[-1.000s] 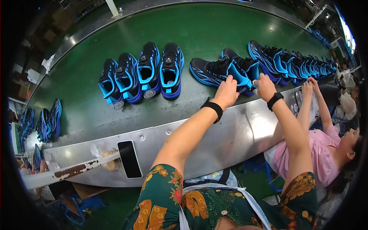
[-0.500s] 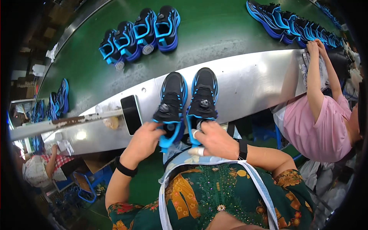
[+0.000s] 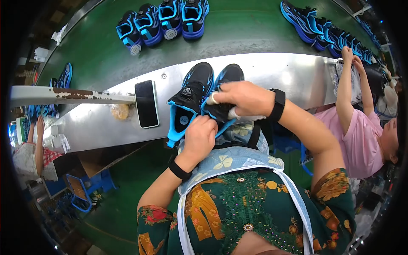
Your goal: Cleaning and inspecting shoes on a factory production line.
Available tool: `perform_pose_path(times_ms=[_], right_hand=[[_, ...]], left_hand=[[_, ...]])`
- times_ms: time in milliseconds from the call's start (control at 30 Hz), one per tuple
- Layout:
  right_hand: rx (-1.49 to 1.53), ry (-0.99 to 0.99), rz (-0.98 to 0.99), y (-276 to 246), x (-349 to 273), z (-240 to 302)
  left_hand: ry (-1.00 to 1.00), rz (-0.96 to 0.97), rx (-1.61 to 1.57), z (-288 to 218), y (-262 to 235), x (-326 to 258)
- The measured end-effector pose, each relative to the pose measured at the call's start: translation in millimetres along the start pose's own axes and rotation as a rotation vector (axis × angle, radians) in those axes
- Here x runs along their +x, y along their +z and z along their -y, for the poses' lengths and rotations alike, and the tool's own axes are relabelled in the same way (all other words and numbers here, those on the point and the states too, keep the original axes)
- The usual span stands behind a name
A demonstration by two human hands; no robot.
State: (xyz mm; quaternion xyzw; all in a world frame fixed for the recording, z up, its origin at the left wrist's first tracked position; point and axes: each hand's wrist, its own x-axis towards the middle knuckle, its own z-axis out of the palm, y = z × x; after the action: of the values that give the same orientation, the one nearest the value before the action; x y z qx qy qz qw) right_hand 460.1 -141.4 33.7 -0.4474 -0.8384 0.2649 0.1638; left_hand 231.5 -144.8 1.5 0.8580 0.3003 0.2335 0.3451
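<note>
Two black sneakers with bright blue trim stand side by side at the metal edge, toes pointing away from me. The left sneaker (image 3: 193, 90) has its collar wide open, showing a pale round label on the insole. My left hand (image 3: 199, 139), fingers curled together, grips the collar of the right sneaker (image 3: 230, 74). Across that sneaker's upper reaches my right hand (image 3: 245, 99), its fingers bent and closed on the tongue area, with white wraps on some fingertips. The dial and laces there are hidden beneath it.
A phone (image 3: 146, 104) lies on the metal ledge (image 3: 272, 76), left of the sneakers, beside a painted metal bar (image 3: 85, 96). Several sneakers (image 3: 170, 23) stand on the green belt (image 3: 238, 25); a long row (image 3: 323, 32) continues right. A co-worker in pink (image 3: 361, 140) works at the right.
My left hand has left the left sneaker's collar and moved right to the right sneaker. My right hand has moved forward from its collar onto its upper. The view has shifted slightly.
</note>
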Motion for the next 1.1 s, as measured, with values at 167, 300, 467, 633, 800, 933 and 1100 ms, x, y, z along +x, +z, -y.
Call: perform_pose_path(times_ms=[167, 300, 467, 633, 800, 933, 1100], right_hand=[[-0.198, 0.047, 0.136, -2.6, 3.1, 12.2], [-0.027, 0.084, 0.094, 0.7, -0.1, 9.0], [0.49, 0.193, -0.071, 3.5, -20.5, 1.3], [0.039, 0.259, -0.178, 10.8, -19.4, 22.4], [0.109, 0.292, -0.023, -35.4, 10.3, 5.8], [0.125, 0.005, -0.092, -5.2, 60.7, 1.2], [-0.121, -0.121, 0.127, 7.9, 92.4, 28.2]], left_hand=[[-0.379, 0.018, -0.387, 3.8, 1.0, 0.5], [-0.834, 0.37, -0.77, -9.5, -28.1, 26.9], [-0.827, 0.233, -0.92, -5.4, -5.9, 8.4], [-0.718, 0.269, -0.713, -7.4, -10.1, 8.1], [-0.285, -0.037, -0.319, -21.6, -55.5, -4.3], [-0.517, -0.432, -0.078, 26.9, -69.0, -13.6], [-0.755, -0.281, -0.29, 67.6, -61.1, -8.6]])
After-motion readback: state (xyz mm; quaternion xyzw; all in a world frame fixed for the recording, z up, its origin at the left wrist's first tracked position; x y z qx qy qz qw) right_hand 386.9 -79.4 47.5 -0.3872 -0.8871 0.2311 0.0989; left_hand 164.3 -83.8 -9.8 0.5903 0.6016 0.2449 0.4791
